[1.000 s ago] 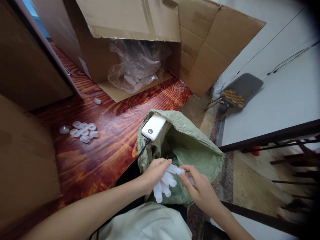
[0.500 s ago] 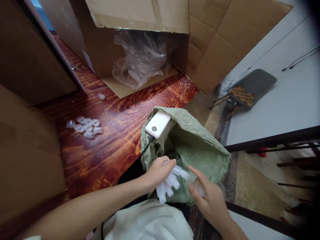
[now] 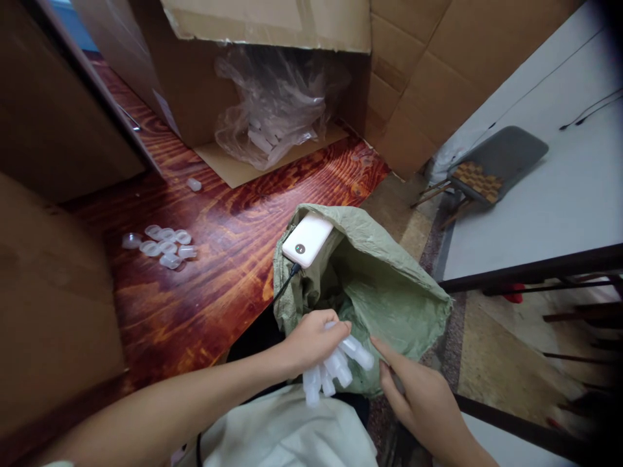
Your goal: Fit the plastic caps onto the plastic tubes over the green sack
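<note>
My left hand [image 3: 324, 337] is closed around a bunch of small translucent plastic bottles [image 3: 341, 366], their necks fanned out toward my lap and to the right. Close by on the right is my right hand [image 3: 418, 389], index finger and thumb pointing at the nearest bottle neck. Its curled fingers hold a clear plastic cap, mostly hidden now. Beneath both hands gapes a green woven sack [image 3: 389, 285]. A white power bank [image 3: 307, 240] with a black cable rests on the sack's rim.
Several clear caps [image 3: 168, 246] lie clustered on the red wood-grain table [image 3: 233, 240], with one more loose piece [image 3: 194, 185] farther back. An open cardboard box [image 3: 267, 26] holds a clear plastic bag [image 3: 272, 123]. Another carton [image 3: 53, 292] stands left. A grey chair [image 3: 506, 162] stands right.
My right hand has moved slightly down and right, and the clear cap in it is now mostly hidden. The bunch of bottles in my left hand has dropped slightly.
</note>
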Motion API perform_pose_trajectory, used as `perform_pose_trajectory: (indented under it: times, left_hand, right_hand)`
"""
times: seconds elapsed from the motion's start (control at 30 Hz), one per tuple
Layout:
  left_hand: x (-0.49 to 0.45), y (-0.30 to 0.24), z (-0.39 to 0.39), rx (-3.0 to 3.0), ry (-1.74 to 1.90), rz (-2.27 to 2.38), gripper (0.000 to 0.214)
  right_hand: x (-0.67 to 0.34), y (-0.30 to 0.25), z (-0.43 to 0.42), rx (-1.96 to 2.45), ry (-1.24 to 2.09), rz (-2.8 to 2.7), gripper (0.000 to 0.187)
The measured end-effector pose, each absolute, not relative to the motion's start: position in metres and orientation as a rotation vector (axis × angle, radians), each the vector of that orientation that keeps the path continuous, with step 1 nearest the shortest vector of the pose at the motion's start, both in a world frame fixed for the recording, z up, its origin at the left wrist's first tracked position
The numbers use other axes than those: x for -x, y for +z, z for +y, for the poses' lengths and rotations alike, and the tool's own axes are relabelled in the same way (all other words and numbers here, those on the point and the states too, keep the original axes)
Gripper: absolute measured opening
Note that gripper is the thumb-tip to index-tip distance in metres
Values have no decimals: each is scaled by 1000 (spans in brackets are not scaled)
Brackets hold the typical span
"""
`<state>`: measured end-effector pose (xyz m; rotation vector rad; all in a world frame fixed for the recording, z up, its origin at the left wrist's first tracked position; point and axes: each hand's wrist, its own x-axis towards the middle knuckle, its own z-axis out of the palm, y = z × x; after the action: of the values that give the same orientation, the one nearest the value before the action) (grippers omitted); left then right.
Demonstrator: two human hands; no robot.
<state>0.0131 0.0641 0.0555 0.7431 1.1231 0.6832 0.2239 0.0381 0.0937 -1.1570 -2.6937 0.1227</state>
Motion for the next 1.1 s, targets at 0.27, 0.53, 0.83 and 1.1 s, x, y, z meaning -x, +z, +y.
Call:
perform_pose_trajectory:
  times: [0.27,0.53,0.83,1.1]
  left_hand:
    - [-14,58,65,-697,657,1114,28]
    - [-13,56,66,-591,621,1069,26]
    - [-11,54,69,-723,858,1246,32]
    - [-10,46,70,-739,873,1288,34]
  right_hand:
    - [-226,90,41,1203,236,-2711,26]
    - [-192,91,45,1077,78,-2608,18]
    - [-174,57,18,1684,1400,-1252,34]
    - [-180,19,-24,1571,1877,-355,46]
